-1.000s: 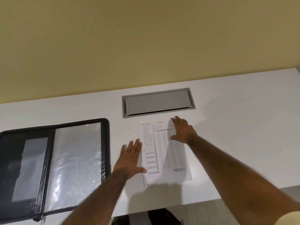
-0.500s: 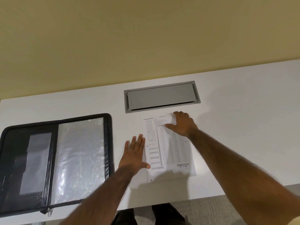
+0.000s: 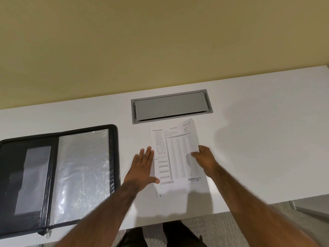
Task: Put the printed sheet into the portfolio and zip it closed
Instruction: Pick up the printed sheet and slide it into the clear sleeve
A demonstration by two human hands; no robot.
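Note:
The printed sheet [image 3: 178,157], white with grey tables, lies on the white desk [image 3: 258,139] in front of me. My right hand [image 3: 204,159] pinches its right edge, thumb on top, and that edge is lifted a little. My left hand [image 3: 142,168] lies flat with fingers spread at the sheet's left edge, its thumb resting on the paper. The black portfolio [image 3: 55,175] lies unzipped and spread flat at the left, showing clear plastic sleeves inside. Its zip pull [image 3: 47,233] hangs at the bottom near the spine.
A grey cable hatch [image 3: 171,106] is set into the desk just behind the sheet. A yellow wall rises behind the desk. The desk's front edge runs close below my arms, with grey carpet and my legs beneath.
My right hand has slid from the sheet's top right corner down to the middle of its right edge and pinched it. The left hand has stayed put.

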